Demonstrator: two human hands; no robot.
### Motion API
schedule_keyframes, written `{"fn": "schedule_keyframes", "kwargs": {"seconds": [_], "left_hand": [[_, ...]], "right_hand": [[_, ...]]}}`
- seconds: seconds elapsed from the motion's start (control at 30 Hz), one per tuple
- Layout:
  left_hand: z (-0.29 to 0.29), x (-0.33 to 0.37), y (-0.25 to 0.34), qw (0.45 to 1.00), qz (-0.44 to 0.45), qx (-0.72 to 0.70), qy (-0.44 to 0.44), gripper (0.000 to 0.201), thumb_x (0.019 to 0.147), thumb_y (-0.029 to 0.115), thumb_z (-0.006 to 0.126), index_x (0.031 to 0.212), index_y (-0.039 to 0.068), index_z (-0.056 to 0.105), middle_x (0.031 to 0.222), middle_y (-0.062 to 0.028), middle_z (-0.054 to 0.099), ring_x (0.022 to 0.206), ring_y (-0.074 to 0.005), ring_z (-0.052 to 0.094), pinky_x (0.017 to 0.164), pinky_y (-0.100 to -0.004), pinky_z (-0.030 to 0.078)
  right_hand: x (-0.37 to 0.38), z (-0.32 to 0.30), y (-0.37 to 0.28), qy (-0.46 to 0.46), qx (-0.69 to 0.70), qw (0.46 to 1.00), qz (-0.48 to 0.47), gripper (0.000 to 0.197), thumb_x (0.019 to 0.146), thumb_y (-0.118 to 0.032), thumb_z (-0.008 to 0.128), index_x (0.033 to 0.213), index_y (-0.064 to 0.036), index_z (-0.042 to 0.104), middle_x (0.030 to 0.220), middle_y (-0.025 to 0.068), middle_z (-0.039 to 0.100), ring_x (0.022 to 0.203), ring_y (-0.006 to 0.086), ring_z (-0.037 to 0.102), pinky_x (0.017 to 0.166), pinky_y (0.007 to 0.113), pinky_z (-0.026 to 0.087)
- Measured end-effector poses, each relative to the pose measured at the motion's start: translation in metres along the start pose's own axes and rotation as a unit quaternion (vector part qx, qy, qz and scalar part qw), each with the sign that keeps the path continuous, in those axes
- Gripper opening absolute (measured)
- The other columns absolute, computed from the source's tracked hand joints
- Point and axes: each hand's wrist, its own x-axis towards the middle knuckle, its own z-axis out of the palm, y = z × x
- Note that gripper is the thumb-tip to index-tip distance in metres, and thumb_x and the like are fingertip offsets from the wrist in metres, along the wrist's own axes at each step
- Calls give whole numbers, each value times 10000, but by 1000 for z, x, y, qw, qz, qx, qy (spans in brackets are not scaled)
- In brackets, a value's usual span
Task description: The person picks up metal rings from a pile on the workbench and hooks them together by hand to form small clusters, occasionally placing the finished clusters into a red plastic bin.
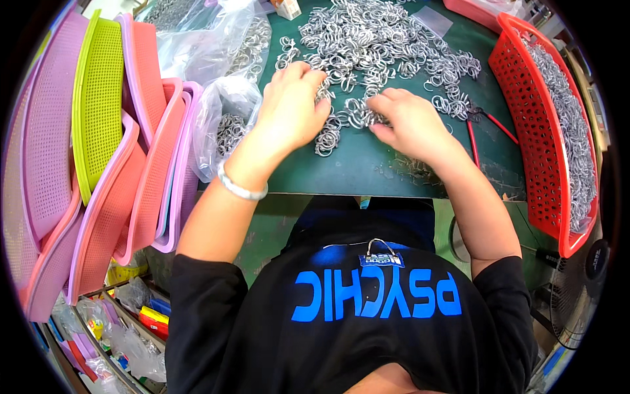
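A heap of small silvery metal rings (357, 43), many linked in clumps, covers the far middle of the green table. My left hand (292, 105) is at the heap's near left edge, its fingers curled over rings and its thumb bent in beside them; the fingertips are partly hidden. Facing it, my right hand (410, 123) closes thumb and fingers on a clump of rings (356, 114). Between the hands, a smaller clump (327, 139) lies on the tabletop. Red-handled pliers (474, 141) rest to the right of my right hand.
Clear plastic bags (207, 43) of rings stand at the left. Stacked pink, purple and green plastic baskets (98, 98) rise beside them. A red basket (535, 125) full of rings stands at the table's right edge. A black fan (567, 302) is at lower right.
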Motion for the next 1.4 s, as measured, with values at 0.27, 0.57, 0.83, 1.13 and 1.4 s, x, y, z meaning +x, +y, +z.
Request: {"fn": "schedule_keyframes", "kwargs": {"seconds": [0.27, 0.57, 0.83, 1.13, 1.4], "left_hand": [[21, -19, 31, 995, 76, -46, -35, 453, 667, 207, 682, 1070, 39, 561, 1091, -165, 498, 1058, -311, 453, 934, -405, 303], [33, 3, 38, 984, 56, -169, -4, 295, 678, 107, 676, 955, 42, 596, 858, -82, 601, 832, -257, 565, 769, -351, 421], [25, 13, 35, 861, -113, -471, -153, 196, 834, 137, 570, 986, 14, 554, 805, -1, 567, 664, -86, 541, 594, -213, 434], [21, 5, 45, 708, -226, -633, -216, 269, 829, 98, 579, 1074, 11, 513, 831, -10, 563, 691, -83, 554, 600, -196, 455], [25, 2, 43, 755, -203, -611, -126, 257, 796, 36, 585, 1034, -17, 507, 831, -43, 557, 696, -106, 548, 594, -206, 449]], "right_hand": [[-12, -22, 15, -1, 338, 932, 130, 323, 680, -27, 655, 982, -25, 541, 610, -20, 451, 559, 63, 435, 528, 211, 377], [-10, -25, 26, 60, 617, 756, 208, 308, 745, -44, 627, 1037, -8, 535, 736, -24, 538, 664, 44, 480, 609, 180, 391], [-18, -16, 35, 79, 386, 894, 215, 230, 761, -33, 568, 986, 10, 562, 792, 23, 547, 713, 96, 517, 654, 218, 430], [-18, -20, 11, 68, 481, 870, 83, 332, 765, 6, 561, 1095, -5, 529, 898, 52, 577, 732, 75, 518, 646, 225, 440], [-19, -12, 14, 110, 583, 788, 166, 313, 746, 30, 566, 1055, -14, 555, 865, 17, 546, 716, 51, 506, 644, 200, 433]]}}
